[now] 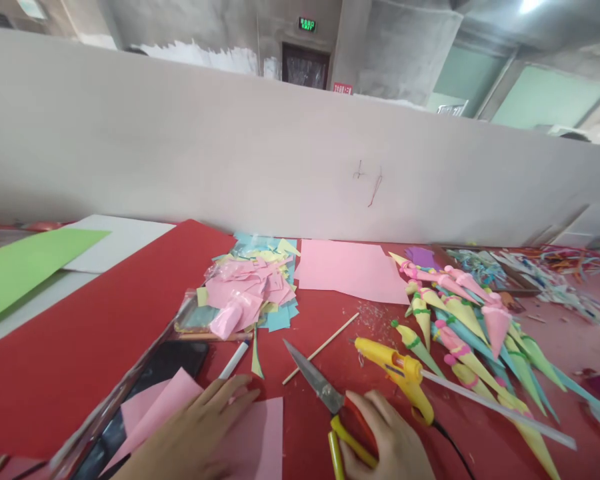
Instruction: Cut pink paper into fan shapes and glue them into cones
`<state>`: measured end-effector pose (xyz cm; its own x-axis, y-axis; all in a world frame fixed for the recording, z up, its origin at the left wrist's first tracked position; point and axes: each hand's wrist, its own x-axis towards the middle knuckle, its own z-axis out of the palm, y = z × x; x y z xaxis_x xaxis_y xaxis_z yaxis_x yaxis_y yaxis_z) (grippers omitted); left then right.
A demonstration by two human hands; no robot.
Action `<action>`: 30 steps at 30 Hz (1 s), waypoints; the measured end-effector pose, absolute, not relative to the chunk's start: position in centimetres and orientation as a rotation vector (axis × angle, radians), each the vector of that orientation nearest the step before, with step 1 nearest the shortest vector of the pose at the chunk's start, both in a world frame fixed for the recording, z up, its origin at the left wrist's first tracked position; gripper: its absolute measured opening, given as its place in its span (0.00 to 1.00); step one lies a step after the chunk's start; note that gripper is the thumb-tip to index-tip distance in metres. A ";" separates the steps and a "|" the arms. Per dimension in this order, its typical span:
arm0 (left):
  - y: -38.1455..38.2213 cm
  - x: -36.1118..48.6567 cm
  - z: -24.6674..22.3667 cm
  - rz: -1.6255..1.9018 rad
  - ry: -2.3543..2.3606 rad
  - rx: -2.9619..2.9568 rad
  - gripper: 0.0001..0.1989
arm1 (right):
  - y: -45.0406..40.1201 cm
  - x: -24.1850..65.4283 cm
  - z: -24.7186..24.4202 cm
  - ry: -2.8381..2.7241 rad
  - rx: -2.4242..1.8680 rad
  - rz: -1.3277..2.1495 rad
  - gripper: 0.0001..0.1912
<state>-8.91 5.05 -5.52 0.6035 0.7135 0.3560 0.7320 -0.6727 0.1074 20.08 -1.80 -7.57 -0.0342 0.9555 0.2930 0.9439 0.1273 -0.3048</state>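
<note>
My left hand lies on a pink paper sheet, fingers stretched over its surface. Left of that hand, pink paper curls up. My right hand grips scissors by red and yellow handles; the blades point up and left, close together. A yellow glue gun with a clear glue stick lies just right of the scissors. Beyond the scissors is a thin wooden stick. A white-barrelled pen rests past my left fingertips.
Cut paper pieces are heaped mid-table, beside a flat pink sheet. Rolled paper cones pile up at right. A dark phone-like slab and large red board lie left. A white partition stands behind.
</note>
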 end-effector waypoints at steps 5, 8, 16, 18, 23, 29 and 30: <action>7.1 -8.3 -4.6 -0.561 -1.120 -2.888 0.21 | -0.5 19.6 -7.4 -2.056 -1.775 -0.009 0.21; 7.7 -7.8 -4.6 -0.570 -1.227 -2.870 0.22 | 0.0 19.6 -7.5 -2.133 -1.738 -0.052 0.20; 8.3 -6.0 -4.7 -0.605 -1.333 -2.845 0.25 | -0.4 17.4 -4.3 -2.268 -1.713 0.047 0.21; 8.2 -6.2 -3.7 -0.535 -1.280 -2.834 0.27 | -0.3 15.4 -2.9 -2.289 -1.624 0.189 0.27; 7.8 -7.3 -1.6 -0.519 -1.273 -2.598 0.18 | 0.8 10.5 -2.0 -2.386 -1.630 0.611 0.55; 7.2 -6.6 0.1 -0.699 -1.385 -2.531 0.14 | 2.3 10.0 -2.0 -2.392 -1.654 0.594 0.34; 7.0 -6.4 0.4 -0.743 -1.393 -2.519 0.14 | 2.5 10.3 -1.9 -2.390 -1.636 0.619 0.25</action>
